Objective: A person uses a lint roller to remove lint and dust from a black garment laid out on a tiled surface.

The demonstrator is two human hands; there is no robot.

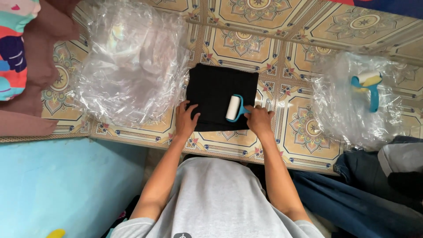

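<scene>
Head view: two bare hands work on a folded black cloth (216,90) lying on a patterned tile floor (308,128).

The right hand (259,120), at the cloth's near right edge, has its fingers closed around the blue handle of a lint roller (233,108), whose white roll rests on the cloth. The left hand (186,118) lies flat on the cloth's near left corner, fingers spread, gripping nothing. Left of the cloth sits a heap of clear plastic bags (128,66). Well right of the cloth, a second roller (369,86) lies on more plastic (343,114).
</scene>
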